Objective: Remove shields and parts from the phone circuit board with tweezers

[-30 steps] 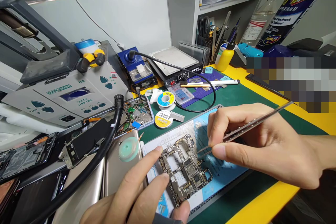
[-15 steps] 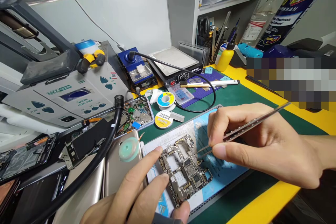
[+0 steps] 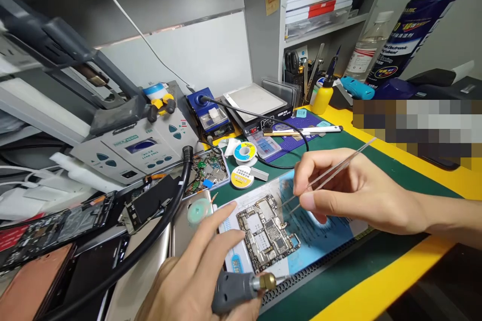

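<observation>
A phone circuit board [image 3: 265, 233] lies on a blue and white work mat [image 3: 324, 228]. My right hand [image 3: 354, 193] pinches a pair of metal tweezers [image 3: 327, 173], whose tips hover just right of the board's upper edge. My left hand [image 3: 199, 271] rests at the board's left side, index finger stretched to the mat edge, fingers wrapped round a grey tool with a brass tip [image 3: 243, 286] that lies below the board.
A black hose [image 3: 150, 241] runs to a grey rework station [image 3: 139, 148]. Solder spools [image 3: 243, 153], a parts tray [image 3: 209, 170], opened phones [image 3: 56, 230], a hot plate [image 3: 256, 100], a yellow bottle [image 3: 322, 88] and a spray can [image 3: 410, 30] surround the green mat [image 3: 376, 160].
The view has pulled back and tilted up. The grey tool in my left hand has come into sight below the board. My right hand and tweezers stay by the board.
</observation>
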`<action>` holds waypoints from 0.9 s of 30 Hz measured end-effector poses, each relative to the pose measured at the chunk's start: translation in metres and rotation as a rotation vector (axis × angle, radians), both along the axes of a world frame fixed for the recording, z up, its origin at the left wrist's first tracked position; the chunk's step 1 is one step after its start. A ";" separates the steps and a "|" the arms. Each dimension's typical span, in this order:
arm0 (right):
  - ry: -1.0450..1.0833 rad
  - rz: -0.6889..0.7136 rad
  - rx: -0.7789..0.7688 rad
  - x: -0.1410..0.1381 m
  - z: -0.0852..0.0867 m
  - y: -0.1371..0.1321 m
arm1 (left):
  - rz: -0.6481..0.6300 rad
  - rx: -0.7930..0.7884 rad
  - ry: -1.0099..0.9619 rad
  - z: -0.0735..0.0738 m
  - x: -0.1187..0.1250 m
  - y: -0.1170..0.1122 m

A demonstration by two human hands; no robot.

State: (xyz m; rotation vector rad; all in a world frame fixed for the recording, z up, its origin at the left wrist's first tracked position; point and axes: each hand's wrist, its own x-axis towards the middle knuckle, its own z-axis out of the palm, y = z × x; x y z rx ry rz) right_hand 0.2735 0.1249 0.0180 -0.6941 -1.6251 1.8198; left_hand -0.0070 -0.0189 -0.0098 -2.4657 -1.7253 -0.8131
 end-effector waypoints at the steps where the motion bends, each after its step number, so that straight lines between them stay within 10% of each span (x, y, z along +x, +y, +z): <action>1: 0.008 0.007 0.001 0.000 0.000 0.001 | -0.005 -0.039 -0.049 0.001 -0.003 0.001; 14: 0.097 0.089 0.039 0.006 -0.005 0.012 | 0.314 -0.660 -0.719 0.076 0.023 0.023; 27: 0.102 0.113 0.039 0.009 -0.004 0.016 | 0.180 -0.910 -0.983 0.078 0.063 0.029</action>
